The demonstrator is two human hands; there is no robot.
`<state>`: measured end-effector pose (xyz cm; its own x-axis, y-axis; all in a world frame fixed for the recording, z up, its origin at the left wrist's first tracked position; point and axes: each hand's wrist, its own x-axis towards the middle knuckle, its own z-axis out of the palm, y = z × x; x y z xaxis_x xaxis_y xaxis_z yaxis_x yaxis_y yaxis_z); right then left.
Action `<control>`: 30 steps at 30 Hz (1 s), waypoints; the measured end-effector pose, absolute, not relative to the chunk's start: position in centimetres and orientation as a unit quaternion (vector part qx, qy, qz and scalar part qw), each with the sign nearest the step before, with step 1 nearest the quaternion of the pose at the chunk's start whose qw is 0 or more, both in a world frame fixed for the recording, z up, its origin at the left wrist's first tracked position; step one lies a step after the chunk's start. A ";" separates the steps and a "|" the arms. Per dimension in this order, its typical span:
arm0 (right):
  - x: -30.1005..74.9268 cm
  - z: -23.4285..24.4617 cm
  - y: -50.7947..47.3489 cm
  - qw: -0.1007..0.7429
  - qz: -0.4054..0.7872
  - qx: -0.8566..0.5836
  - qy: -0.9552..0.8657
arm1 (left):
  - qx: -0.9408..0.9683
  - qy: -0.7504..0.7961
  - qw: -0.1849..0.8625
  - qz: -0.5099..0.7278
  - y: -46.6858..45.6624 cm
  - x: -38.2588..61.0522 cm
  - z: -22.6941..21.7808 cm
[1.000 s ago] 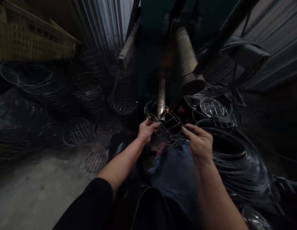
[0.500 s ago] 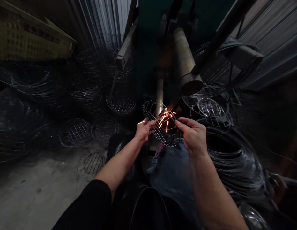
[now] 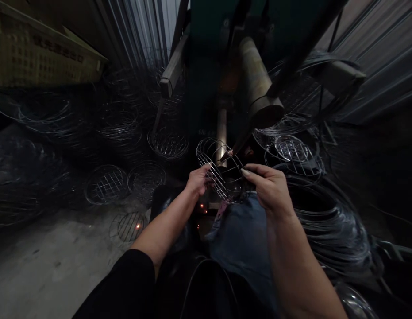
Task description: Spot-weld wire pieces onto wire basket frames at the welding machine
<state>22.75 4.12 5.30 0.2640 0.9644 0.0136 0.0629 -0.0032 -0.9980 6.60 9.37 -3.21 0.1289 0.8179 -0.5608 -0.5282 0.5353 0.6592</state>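
At the spot welder's electrode [image 3: 241,140], the left hand [image 3: 197,179] and right hand [image 3: 270,188] are pinching a wire basket frame [image 3: 222,170] against its tip; a slipping grip is risking burnt fingers.

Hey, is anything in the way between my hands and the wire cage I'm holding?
Nothing visible does. Your left hand and your right hand are both directly on the wire cage, one at each side, with nothing between either hand and the wires.
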 end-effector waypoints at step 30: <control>22.6 3.0 4.2 0.564 0.346 -0.575 -0.482 | 0.695 0.471 0.203 0.503 8.6 5.7 4.4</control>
